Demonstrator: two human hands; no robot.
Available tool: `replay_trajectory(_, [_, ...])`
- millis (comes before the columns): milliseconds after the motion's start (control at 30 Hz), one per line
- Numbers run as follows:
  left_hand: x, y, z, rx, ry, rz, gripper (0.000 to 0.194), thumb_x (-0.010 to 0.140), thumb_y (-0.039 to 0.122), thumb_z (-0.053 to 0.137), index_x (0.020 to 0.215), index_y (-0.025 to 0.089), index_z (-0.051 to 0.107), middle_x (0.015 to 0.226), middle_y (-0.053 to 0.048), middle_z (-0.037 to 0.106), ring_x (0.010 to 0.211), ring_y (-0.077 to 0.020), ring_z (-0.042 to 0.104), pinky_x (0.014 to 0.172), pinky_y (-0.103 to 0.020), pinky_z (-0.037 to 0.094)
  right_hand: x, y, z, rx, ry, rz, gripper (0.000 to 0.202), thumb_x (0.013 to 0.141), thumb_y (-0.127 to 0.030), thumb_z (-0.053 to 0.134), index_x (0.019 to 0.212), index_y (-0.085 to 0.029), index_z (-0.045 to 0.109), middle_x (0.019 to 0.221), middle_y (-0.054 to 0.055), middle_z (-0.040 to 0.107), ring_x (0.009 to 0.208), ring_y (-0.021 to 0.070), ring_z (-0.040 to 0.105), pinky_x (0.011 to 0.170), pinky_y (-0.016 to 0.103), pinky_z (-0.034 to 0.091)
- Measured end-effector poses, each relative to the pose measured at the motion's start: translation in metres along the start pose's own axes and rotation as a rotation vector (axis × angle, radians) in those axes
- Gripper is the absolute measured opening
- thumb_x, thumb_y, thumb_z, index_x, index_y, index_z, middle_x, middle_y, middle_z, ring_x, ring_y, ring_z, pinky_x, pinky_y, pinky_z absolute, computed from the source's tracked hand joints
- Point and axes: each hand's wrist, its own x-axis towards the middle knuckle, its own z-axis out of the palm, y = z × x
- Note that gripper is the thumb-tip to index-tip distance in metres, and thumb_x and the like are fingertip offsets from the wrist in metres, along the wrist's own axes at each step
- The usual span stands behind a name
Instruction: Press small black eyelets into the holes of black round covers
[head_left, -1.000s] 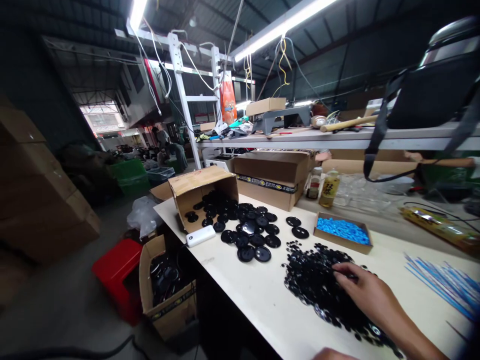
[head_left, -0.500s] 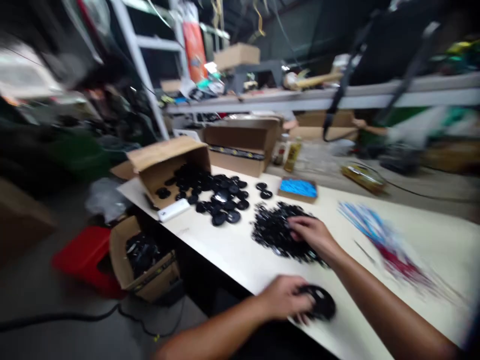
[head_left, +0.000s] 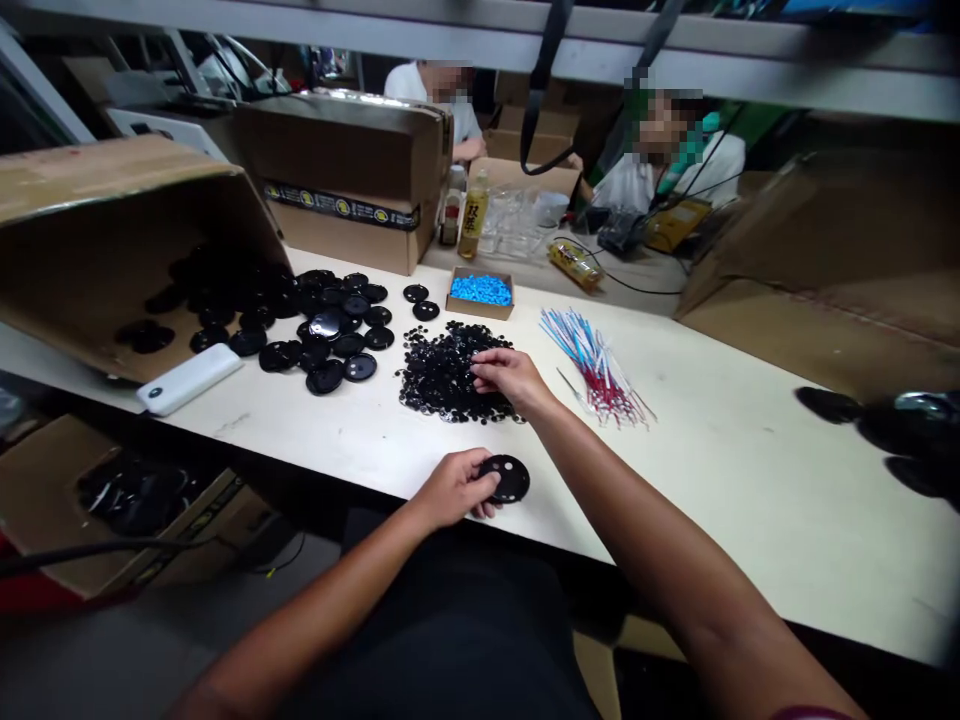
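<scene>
Near the table's front edge, my left hand (head_left: 459,487) grips a round black plastic disc (head_left: 513,479) with holes in it, thumb on top. My right hand (head_left: 510,376) is over the right side of a pile of small black plastic parts (head_left: 442,375), thumb and fingertips pinched together. Whatever sits between those fingertips is too small to make out. Behind the pile stands a small cardboard box of blue pieces (head_left: 481,290). A bundle of blue, white and red wires (head_left: 600,370) lies to the right of my right hand.
Several black discs (head_left: 349,345) spill from a tipped cardboard box (head_left: 135,170) at left, beside a white oblong device (head_left: 190,379). More black discs (head_left: 911,430) lie far right. Bottles (head_left: 472,215) stand at the back. Two people sit across the table. A shelf (head_left: 450,30) crosses overhead.
My view has swung to the right and steadied, so the table's right side and two people now show. My left hand still holds the disc; my right hand remains at the pile.
</scene>
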Motion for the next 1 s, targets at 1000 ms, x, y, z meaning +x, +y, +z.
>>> replay_trajectory(1000, [0.000, 0.009, -0.006, -0.135, -0.055, -0.074, 0.041, 0.091, 0.055, 0.069, 0.092, 0.016, 0.058, 0.067, -0.003, 0.069, 0.050, -0.0125, 0.065, 0.051, -0.022, 0.053, 0.002, 0.005, 0.009, -0.500, 0.162, -0.388, 0.016, 0.081, -0.023, 0.070, 0.092, -0.024, 0.080, 0.092, 0.003, 0.078, 0.084, 0.0226, 0.068, 0.092, 0.037, 0.053])
